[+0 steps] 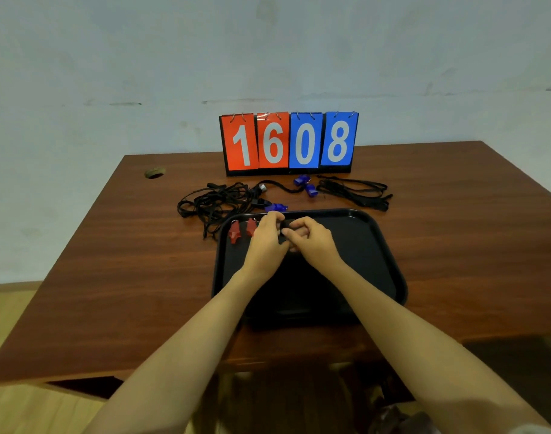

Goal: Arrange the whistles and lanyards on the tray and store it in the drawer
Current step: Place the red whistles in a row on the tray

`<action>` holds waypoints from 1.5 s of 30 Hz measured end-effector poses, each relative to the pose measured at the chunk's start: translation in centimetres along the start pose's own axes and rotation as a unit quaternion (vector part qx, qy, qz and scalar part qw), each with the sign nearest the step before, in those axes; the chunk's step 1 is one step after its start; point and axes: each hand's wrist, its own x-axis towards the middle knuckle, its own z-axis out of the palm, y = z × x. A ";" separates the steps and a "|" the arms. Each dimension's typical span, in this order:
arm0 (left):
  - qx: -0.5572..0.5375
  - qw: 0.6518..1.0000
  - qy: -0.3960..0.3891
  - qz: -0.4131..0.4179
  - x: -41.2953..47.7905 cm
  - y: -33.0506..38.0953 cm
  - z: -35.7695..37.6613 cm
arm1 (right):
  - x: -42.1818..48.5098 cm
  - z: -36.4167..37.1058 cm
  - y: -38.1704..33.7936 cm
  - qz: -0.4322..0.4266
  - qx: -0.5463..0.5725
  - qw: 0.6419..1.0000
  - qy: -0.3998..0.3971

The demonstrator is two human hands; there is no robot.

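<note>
Fingers of both hands are curled and close together above the far-left part of the black tray. The left hand and the right hand touch each other and seem to pinch a small dark item between them; against the black tray I cannot tell if it is a lanyard or a whistle. Two red whistles lie inside the tray at its far-left corner, just beside the left hand. One blue whistle lies on the wooden table just beyond the far rim of the tray, and two more blue whistles lie further beyond. A tangle of black lanyards lies outside the far-left corner, and a neater bundle of lanyards beyond the far-right side. The danger, I think, is the tangle: pulling one cord may drag the others, and a whistle with them, across the red ones. The left hand could also push these out of line. A cord left hanging over the rim may catch when the tray goes into the drawer, which is not in view.
</note>
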 end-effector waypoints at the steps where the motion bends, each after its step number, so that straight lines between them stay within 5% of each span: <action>1: -0.001 1.000 -0.008 -0.005 0.1 0.0 0.2 | 0.2 -0.3 0.1 0.010 -0.005 1.000 -0.003; 7: 0.185 0.982 0.031 -0.006 2.2 -0.7 -1.0 | 2.3 -1.5 1.2 0.078 -0.162 0.984 0.008; 12: 0.305 0.950 0.055 -0.031 6.2 -2.4 -3.9 | 3.8 -0.8 0.7 0.076 -0.171 0.982 0.000; 35: 0.316 0.945 -0.038 0.068 5.0 -1.4 -0.2 | 5.1 -1.7 -0.1 0.024 -0.155 0.988 0.005; 39: 0.329 0.943 -0.024 0.035 5.3 -1.3 0.0 | 4.7 -0.9 0.0 0.018 -0.107 0.993 0.044; 45: 0.350 0.937 0.018 0.004 4.2 -2.6 -0.8 | 4.4 0.3 0.4 0.016 -0.202 0.978 0.041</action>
